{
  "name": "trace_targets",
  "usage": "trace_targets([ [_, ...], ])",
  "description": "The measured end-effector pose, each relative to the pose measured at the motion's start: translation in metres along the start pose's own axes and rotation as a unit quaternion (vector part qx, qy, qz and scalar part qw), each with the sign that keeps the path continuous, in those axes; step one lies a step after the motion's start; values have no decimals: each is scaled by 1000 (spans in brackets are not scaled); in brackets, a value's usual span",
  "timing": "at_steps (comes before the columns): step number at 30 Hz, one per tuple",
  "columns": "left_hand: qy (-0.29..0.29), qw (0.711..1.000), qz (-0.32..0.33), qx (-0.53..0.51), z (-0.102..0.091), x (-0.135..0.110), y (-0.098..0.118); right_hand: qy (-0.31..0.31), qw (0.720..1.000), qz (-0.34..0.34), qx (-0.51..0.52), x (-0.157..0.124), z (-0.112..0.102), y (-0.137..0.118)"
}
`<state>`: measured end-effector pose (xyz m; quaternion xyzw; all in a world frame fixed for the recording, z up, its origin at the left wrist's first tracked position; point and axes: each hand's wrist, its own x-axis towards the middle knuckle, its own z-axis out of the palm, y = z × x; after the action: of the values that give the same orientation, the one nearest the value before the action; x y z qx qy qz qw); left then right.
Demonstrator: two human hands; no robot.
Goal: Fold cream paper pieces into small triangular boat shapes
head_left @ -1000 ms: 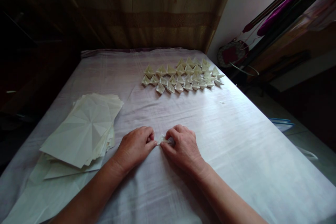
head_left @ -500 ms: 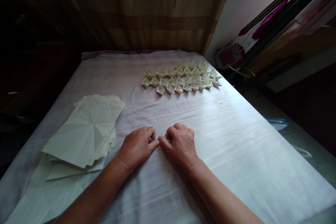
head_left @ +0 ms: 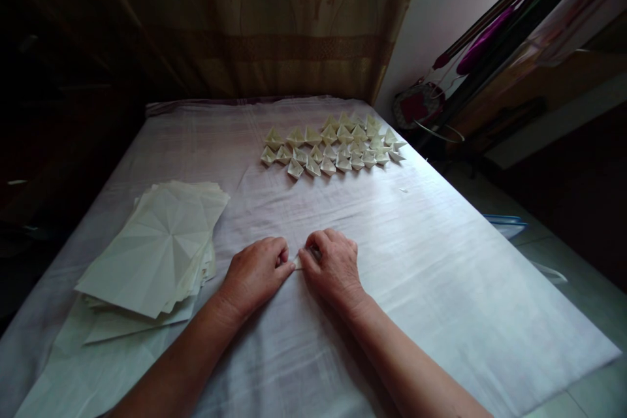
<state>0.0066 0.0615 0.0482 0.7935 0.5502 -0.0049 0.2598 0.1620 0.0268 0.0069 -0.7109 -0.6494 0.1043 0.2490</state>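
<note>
Both my hands rest close together on the cloth-covered table, pinching a small folded piece of white paper (head_left: 297, 263) between them. My left hand (head_left: 257, 269) is closed, its thumb and forefinger on the paper's left end. Fingers curled, my right hand (head_left: 334, 264) grips the other end and hides most of it. To the left lies a stack of creased paper sheets (head_left: 161, 241), the top one marked with folds radiating from its middle. Beyond my hands stand rows of small folded paper boats (head_left: 327, 151).
A pale checked cloth (head_left: 431, 300) covers the table. A tiny paper scrap (head_left: 403, 190) lies right of the boats. Behind the table hangs a gold-brown curtain (head_left: 294, 32). Off the right edge are a round bag (head_left: 418, 106) and a blue-edged item (head_left: 507, 225).
My hands have parted slightly, so a bit of the white paper now shows between the thumbs. The whole view has shifted a little, moving the scene leftward.
</note>
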Motion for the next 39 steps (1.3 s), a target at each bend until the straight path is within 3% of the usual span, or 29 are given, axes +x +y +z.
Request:
trace_targets([
  [18,34,999,37,14,6,-6,0,-25,995,-68,69,-3,-9,19],
  [27,31,1000,-2,-2,6,-6,2,0,995,-62,78,-7,-6,20],
  [39,24,1000,4,-12,5,-4,1,-56,996,-61,32,-10,-11,13],
])
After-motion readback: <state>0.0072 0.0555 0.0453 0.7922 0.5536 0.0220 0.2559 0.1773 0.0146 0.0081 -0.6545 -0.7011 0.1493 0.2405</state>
